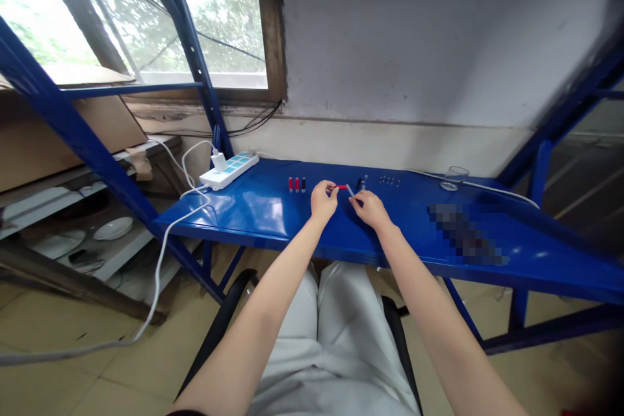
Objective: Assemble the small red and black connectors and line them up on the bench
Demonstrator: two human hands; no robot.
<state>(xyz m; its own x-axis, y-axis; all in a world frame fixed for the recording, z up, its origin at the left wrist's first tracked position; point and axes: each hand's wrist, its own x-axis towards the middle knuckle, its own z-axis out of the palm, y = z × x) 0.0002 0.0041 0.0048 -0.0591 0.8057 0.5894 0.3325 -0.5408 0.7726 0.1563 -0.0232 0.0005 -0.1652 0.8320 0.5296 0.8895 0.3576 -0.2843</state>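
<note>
My left hand [324, 200] pinches a small red tube [342, 186] above the blue table, its far end pointing right. My right hand [369, 207] is closed on a thin pale, clear-looking piece [350, 190] that meets the red tube's end at an angle. Whether the two are joined I cannot tell. Left of my hands, two red tubes [294, 184] and a black tube [303, 184] stand in a row. Just behind my right hand are a small black piece [359, 182] and a clear piece [364, 181]. Several tiny parts [389, 181] lie in a row farther right.
A white power strip [229, 170] with a plugged-in cable sits at the table's left end. On the right are a clear glass [454, 177], a white cable [502, 192] and a blurred-out dark object [465, 235]. Blue frame posts [182, 19] flank the blue table [234, 211].
</note>
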